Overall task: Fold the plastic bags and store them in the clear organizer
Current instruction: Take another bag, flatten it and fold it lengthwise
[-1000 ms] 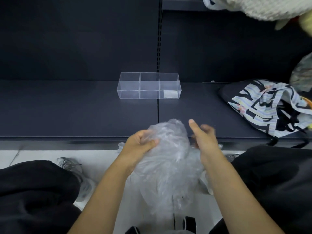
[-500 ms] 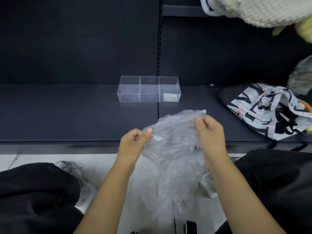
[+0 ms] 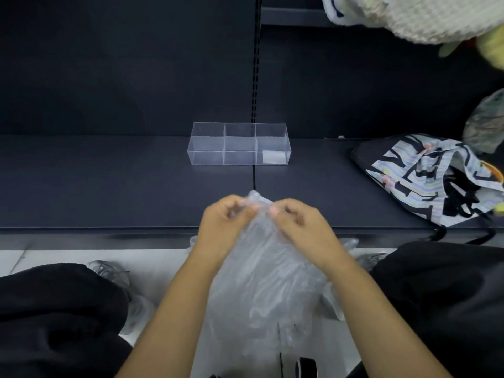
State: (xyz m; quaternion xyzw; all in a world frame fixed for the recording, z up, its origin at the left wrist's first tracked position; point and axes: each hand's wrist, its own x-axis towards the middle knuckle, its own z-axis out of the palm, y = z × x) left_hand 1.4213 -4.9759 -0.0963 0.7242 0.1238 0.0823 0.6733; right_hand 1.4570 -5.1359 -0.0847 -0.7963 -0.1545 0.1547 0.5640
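Now our left hand (image 3: 227,222) and right hand (image 3: 297,227) pinch the plastic bag (image 3: 267,282) top, fingers curled, near the clear organizer (image 3: 240,144).

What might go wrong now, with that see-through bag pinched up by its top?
1. The left hand and right hand pinch only the top edge of the crinkled clear plastic bag; the rest hangs loose past the edge of the dark shelf, so the fold may come out crooked or slip.
2. The compartments of the clear plastic organizer look small; a puffy fold might spring open and not fit.
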